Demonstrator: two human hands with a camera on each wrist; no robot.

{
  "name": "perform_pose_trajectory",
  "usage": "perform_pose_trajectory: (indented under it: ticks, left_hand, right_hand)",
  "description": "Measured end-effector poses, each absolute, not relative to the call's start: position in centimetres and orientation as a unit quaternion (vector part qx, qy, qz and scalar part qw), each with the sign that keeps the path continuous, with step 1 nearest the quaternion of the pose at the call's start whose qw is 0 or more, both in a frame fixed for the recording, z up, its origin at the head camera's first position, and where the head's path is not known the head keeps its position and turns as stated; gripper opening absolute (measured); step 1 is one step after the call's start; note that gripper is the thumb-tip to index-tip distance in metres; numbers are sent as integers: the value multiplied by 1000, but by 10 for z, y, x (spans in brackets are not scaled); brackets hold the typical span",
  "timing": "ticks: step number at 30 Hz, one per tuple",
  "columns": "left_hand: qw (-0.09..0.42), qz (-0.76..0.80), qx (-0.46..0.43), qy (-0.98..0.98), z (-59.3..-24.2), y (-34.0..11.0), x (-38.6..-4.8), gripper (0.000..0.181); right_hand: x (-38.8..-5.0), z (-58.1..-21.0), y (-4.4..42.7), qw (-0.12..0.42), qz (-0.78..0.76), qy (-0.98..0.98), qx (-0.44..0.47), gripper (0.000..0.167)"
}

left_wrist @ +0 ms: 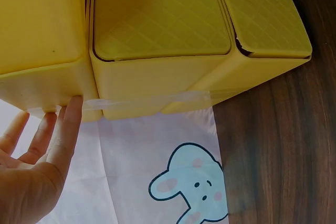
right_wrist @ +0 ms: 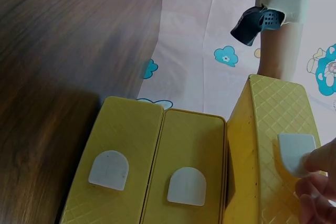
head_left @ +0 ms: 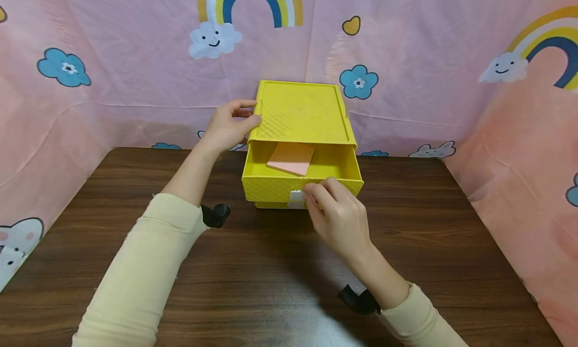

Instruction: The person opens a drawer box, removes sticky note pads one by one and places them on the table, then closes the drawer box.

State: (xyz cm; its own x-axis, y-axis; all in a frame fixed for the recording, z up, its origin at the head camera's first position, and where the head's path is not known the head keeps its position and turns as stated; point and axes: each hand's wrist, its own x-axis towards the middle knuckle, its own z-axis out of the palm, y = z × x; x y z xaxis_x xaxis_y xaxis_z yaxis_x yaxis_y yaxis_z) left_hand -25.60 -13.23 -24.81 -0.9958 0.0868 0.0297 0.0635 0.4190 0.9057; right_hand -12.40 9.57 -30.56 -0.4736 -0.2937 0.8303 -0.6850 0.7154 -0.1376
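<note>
A yellow drawer unit point(head_left: 307, 111) stands on the table, its top drawer point(head_left: 266, 189) pulled out toward me. Inside that drawer a pink pad of paper point(head_left: 291, 159) lies slanted toward the left, its back part under the unit's top. My right hand point(head_left: 343, 219) pinches the white handle point(right_wrist: 295, 153) of the top drawer between thumb and fingers. With fairly straight fingers, my left hand point(head_left: 228, 129) touches the unit's left side near the top. Two lower drawers point(right_wrist: 191, 135) appear closed in the right wrist view, each with a white rounded handle.
The dark wooden table point(head_left: 253, 277) reaches back to a pink patterned cloth point(head_left: 149, 46) hung behind the unit and along both sides. A black strap piece point(head_left: 215, 215) sits at the left wrist, another point(head_left: 358, 300) at the right.
</note>
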Motion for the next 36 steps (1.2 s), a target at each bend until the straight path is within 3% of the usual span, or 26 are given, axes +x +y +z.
perform_pose_trajectory:
  ticks: [22,36]
  left_hand:
    - [7,539,39,842,-249,-131,-256,49]
    - [5,542,50,839,-249,-133,-256,48]
  right_hand:
    - [-107,-308,98,438,223,-809,323,3]
    - [-99,-307,99,447,217,-803,330,15]
